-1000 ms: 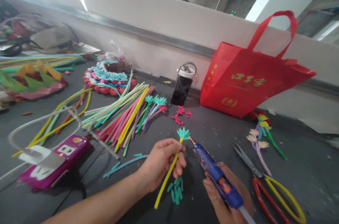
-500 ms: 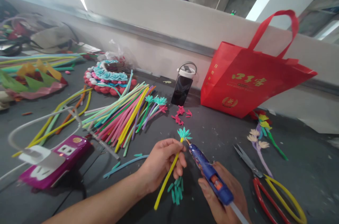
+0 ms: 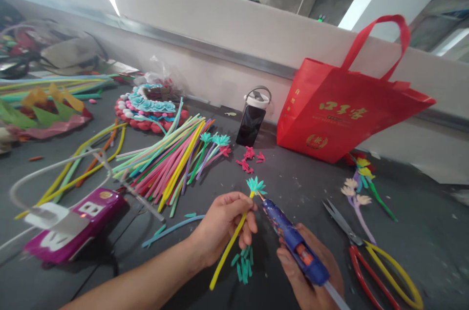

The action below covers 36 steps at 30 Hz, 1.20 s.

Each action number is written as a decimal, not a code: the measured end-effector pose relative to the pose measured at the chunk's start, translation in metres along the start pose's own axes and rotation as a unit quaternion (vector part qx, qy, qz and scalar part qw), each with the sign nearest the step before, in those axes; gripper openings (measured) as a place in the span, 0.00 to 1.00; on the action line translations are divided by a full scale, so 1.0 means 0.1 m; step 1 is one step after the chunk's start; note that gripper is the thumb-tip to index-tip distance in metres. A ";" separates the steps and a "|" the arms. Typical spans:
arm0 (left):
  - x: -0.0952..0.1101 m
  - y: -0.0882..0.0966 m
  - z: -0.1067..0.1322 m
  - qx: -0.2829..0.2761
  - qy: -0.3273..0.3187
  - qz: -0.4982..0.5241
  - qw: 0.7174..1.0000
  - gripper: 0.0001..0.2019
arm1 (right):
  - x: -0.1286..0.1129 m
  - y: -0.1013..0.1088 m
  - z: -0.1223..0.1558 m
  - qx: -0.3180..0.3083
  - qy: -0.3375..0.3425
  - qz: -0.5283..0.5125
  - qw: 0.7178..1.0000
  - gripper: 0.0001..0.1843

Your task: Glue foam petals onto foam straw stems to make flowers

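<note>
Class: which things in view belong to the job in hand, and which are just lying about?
Belong:
yellow stem with turquoise flower, left hand
glue gun, right hand
loose turquoise pieces, probably

Apparently lying about:
red bag
white-lidded bottle
scissors, untouched
blue-and-red ornament

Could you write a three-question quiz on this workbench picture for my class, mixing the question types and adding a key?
1. True or false: the left hand holds a yellow stem.
2. Fill in the blank: the right hand holds a blue ____, its tip near the turquoise flower head.
3. Multiple choice: where do the open scissors lie?
A) On top of the power strip
B) To the right of the right hand
C) Inside the red bag

Key: 1. True. 2. Glue gun. 3. B.
</note>
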State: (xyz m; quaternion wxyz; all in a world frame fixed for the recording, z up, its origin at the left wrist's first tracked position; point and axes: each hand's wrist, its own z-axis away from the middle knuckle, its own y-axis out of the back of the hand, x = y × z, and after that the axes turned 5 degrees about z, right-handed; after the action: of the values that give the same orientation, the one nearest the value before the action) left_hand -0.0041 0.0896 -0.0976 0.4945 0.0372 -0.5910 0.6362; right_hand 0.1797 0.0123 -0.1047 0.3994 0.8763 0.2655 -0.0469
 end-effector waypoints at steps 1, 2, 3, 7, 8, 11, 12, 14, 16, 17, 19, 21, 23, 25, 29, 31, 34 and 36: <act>0.00 0.00 0.00 0.002 0.001 -0.002 1.000 0.06 | 0.01 0.00 0.04 0.016 -0.002 0.012 1.000 0.09; 0.00 0.00 0.00 0.003 0.002 -0.002 1.000 0.06 | 0.02 0.00 0.07 0.030 -0.004 0.021 0.999 0.10; 0.00 0.00 0.00 0.005 0.001 -0.002 1.000 0.06 | 0.04 0.00 0.10 0.041 -0.006 0.027 0.999 0.12; 0.00 0.00 0.00 0.007 -0.001 0.002 1.000 0.06 | 0.05 0.00 0.12 0.042 -0.011 0.030 0.999 0.14; 0.00 0.00 0.00 0.008 -0.001 0.003 1.000 0.06 | 0.04 -0.01 0.10 0.034 -0.010 0.025 0.999 0.13; 0.01 -0.01 0.00 0.009 0.005 0.009 1.000 0.06 | 0.02 -0.02 0.01 0.005 0.000 -0.002 1.000 0.07; 0.01 -0.01 0.00 0.008 0.009 0.012 1.000 0.06 | 0.02 -0.03 -0.01 -0.010 0.002 -0.014 1.000 0.06; 0.01 -0.01 0.00 0.003 0.016 0.019 1.000 0.06 | 0.03 -0.03 -0.05 -0.041 0.000 -0.036 0.999 0.06; 0.01 0.00 -0.01 -0.001 0.022 0.024 0.999 0.07 | 0.04 -0.04 -0.07 -0.074 -0.003 -0.045 0.996 0.05; 0.02 0.00 0.00 -0.003 0.024 0.027 0.999 0.07 | 0.04 -0.04 -0.07 -0.081 0.000 -0.046 0.996 0.05; 0.02 0.00 0.00 -0.007 0.028 0.031 0.999 0.07 | 0.04 -0.05 -0.06 -0.065 0.010 -0.041 0.997 0.05; 0.02 0.00 0.01 -0.008 0.029 0.034 0.999 0.07 | 0.02 -0.06 -0.04 -0.021 0.020 -0.029 0.999 0.04; 0.02 0.00 0.01 -0.006 0.031 0.034 0.999 0.07 | 0.03 -0.07 -0.01 0.020 0.034 -0.014 0.999 0.05; 0.02 0.00 0.01 -0.006 0.032 0.031 0.999 0.07 | 0.05 -0.08 0.01 0.030 0.054 -0.005 0.998 0.07; 0.01 0.00 0.00 -0.009 0.042 0.039 0.998 0.08 | 0.10 -0.09 0.01 0.015 0.072 0.002 0.997 0.07; 0.01 0.01 0.00 -0.016 0.044 0.047 0.998 0.08 | 0.09 -0.09 -0.01 0.010 0.071 0.007 0.997 0.06; 0.02 0.01 0.00 -0.036 0.042 0.056 0.997 0.09 | 0.06 -0.09 -0.05 0.010 0.071 0.010 0.997 0.04; 0.02 0.01 0.00 -0.048 0.044 0.063 0.996 0.09 | 0.03 -0.09 -0.09 0.008 0.072 0.009 0.997 0.06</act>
State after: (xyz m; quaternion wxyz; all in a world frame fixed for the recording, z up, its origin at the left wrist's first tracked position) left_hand -0.0061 0.0914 -0.0971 0.4803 -0.0516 -0.6000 0.6377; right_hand 0.1764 0.0245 -0.1053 0.3726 0.8828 0.2854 0.0181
